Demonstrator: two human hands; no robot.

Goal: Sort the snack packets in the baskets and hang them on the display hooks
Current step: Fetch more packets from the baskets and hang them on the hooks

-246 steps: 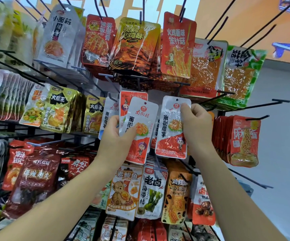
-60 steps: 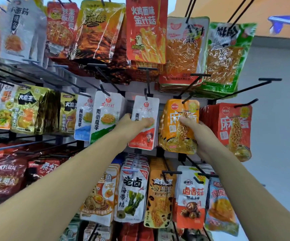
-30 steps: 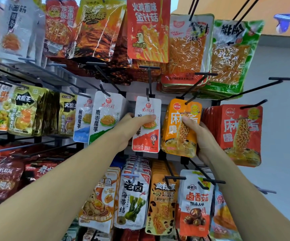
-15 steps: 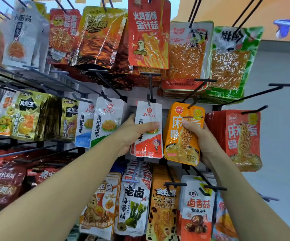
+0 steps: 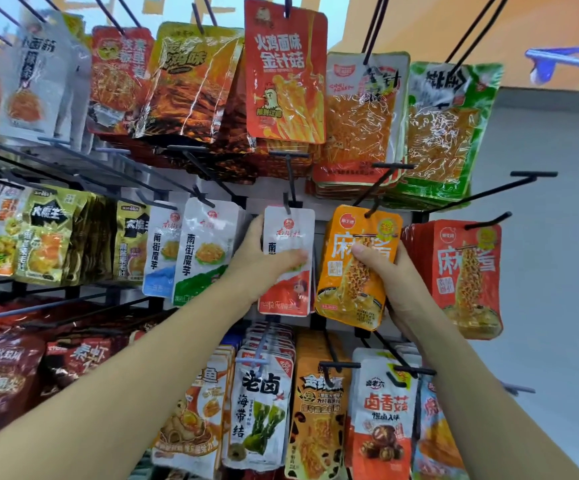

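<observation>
Edges of white packet (image 5: 288, 226), orange packet (image 5: 349, 289) nearly touch.

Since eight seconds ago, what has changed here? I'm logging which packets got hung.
Then each hand held white-and-red packets, not yet hung. Now the right hand has let its one go and grips an orange packet one place to the right; the left hand holds a white-and-red packet hanging on its hook. Over the last two seconds both grips stayed.
</observation>
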